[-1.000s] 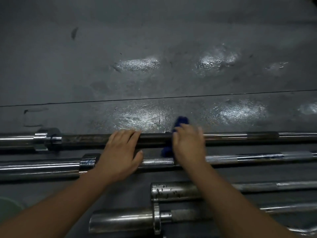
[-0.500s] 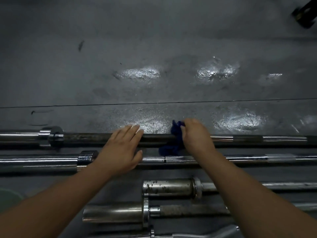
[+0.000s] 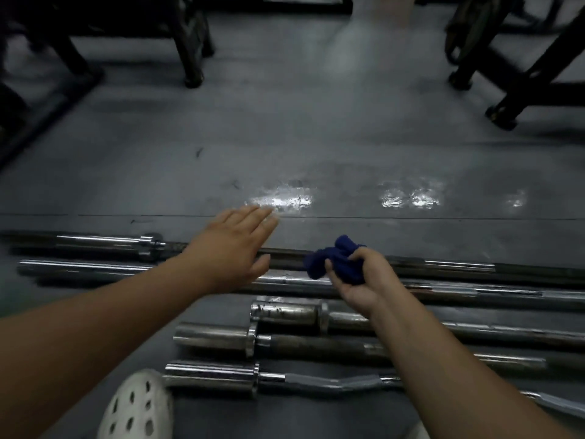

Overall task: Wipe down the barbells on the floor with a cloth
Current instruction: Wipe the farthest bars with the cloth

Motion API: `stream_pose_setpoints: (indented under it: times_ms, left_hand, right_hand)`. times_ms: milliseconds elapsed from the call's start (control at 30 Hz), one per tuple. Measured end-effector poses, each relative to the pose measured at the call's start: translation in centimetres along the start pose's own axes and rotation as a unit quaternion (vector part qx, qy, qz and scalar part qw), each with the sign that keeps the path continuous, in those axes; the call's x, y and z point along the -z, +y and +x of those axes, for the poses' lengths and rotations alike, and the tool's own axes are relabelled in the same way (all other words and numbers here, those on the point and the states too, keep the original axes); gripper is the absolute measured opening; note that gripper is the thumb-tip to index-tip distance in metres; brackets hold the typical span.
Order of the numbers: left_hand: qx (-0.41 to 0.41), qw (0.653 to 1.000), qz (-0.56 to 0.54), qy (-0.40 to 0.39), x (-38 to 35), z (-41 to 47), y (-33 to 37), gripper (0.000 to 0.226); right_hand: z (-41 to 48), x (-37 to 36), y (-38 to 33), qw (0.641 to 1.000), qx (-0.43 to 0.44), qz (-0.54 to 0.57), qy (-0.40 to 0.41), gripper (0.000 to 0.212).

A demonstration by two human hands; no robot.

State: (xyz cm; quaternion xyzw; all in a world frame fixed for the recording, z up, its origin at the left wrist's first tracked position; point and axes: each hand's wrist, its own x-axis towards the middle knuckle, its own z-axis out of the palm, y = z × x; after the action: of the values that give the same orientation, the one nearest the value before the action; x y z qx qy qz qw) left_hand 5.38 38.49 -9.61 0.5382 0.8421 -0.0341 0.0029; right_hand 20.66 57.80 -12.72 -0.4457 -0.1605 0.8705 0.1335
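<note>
Several steel barbells lie side by side on the dark floor. The farthest barbell (image 3: pixel 459 266) runs across the frame, with a second barbell (image 3: pixel 85 267) just in front of it. My right hand (image 3: pixel 361 280) is lifted above these two bars, palm turned up, fingers curled round a bunched blue cloth (image 3: pixel 335 259). My left hand (image 3: pixel 231 248) hovers over the same bars with its fingers straight and spread, holding nothing. Nearer to me lie two shorter barbells (image 3: pixel 285 310) (image 3: pixel 215 339) and a curl bar (image 3: pixel 332 383).
Black legs of gym equipment (image 3: pixel 193 58) stand at the far left, and more black frames (image 3: pixel 506 99) at the far right. A white perforated shoe (image 3: pixel 139 407) shows at the bottom edge. The grey floor (image 3: pixel 316 137) has shiny wet-looking patches beyond the bars.
Both hands have lifted off the far barbell. The right hand turned palm up with the cloth bunched in it. The camera has tilted up, bringing the equipment legs into view.
</note>
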Motion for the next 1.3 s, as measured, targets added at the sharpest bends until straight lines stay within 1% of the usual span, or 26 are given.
stream_pose_setpoints:
  times_ms: [100,167,200,267,333,400,433,467,533,567,633,700,767,900,1033,1133,1233,1300]
  left_hand:
    - [0.000,1.000,0.017,0.021,4.1,-2.3,4.3,0.086]
    - [0.012,0.999,0.012,0.036,6.8,-3.8,7.2,0.087]
    - [0.015,0.999,0.009,0.042,8.1,-4.5,8.7,0.087]
    - [0.011,0.999,0.010,0.050,10.6,-5.8,11.6,0.081]
    - [0.004,0.999,0.012,0.051,12.5,-6.7,13.9,0.074]
    - [-0.005,0.999,0.010,0.049,14.0,-7.7,15.6,0.074]
    - [-0.010,0.998,0.013,0.053,14.3,-8.0,16.1,0.075]
    - [-0.016,0.998,0.018,0.060,14.6,-8.3,16.6,0.075]
    - [-0.018,0.998,0.020,0.065,14.5,-8.6,17.2,0.076]
    - [-0.013,0.998,0.014,0.060,14.3,-8.7,17.5,0.076]
    - [-0.008,0.999,0.004,0.051,13.3,-8.2,17.8,0.073]
    - [-0.006,0.999,-0.001,0.038,12.0,-7.0,18.0,0.074]
    - [-0.002,1.000,-0.005,0.024,10.2,-5.5,17.7,0.074]
    - [0.011,0.999,-0.014,-0.031,4.7,-1.7,16.1,0.078]
    - [0.038,0.994,-0.037,-0.097,-2.4,2.7,13.8,0.082]
    - [0.042,0.990,-0.063,-0.122,-6.6,5.6,12.7,0.080]
    - [0.050,0.985,-0.086,-0.138,-9.6,8.6,11.8,0.081]
    - [0.062,0.983,-0.097,-0.142,-11.2,10.3,11.2,0.083]
  right_hand:
    - [-6.3,1.8,-0.9,0.998,0.007,-0.009,-0.057,0.038]
    - [-10.7,2.7,-1.4,0.994,0.035,-0.057,-0.082,0.033]
    - [-12.8,3.1,-1.7,0.989,0.060,-0.100,-0.089,0.031]
    - [-16.4,4.0,-2.5,0.962,0.140,-0.212,-0.095,0.036]
    - [-19.7,4.8,-3.5,0.913,0.228,-0.323,-0.098,0.045]
    - [-22.7,5.8,-4.7,0.869,0.291,-0.393,-0.080,0.045]
    - [-23.7,6.4,-5.4,0.858,0.311,-0.402,-0.072,0.042]
    - [-24.5,6.9,-6.0,0.855,0.322,-0.399,-0.070,0.037]
    - [-25.6,7.9,-7.0,0.857,0.334,-0.388,-0.068,0.028]
    - [-25.7,8.5,-7.3,0.856,0.337,-0.386,-0.065,0.028]
    - [-25.3,9.6,-7.6,0.854,0.342,-0.388,-0.053,0.035]
    - [-23.9,10.4,-8.0,0.856,0.336,-0.390,-0.041,0.047]
    - [-21.7,10.8,-8.2,0.858,0.328,-0.395,-0.029,0.052]
    - [-15.6,11.1,-8.3,0.853,0.303,-0.424,-0.026,0.049]
    - [-7.9,10.9,-8.3,0.849,0.271,-0.453,-0.029,0.052]
    - [-2.9,10.4,-8.0,0.845,0.244,-0.475,-0.033,0.053]
    - [1.3,9.5,-8.0,0.826,0.227,-0.514,-0.042,0.049]
    - [3.9,8.6,-8.0,0.809,0.226,-0.540,-0.049,0.053]
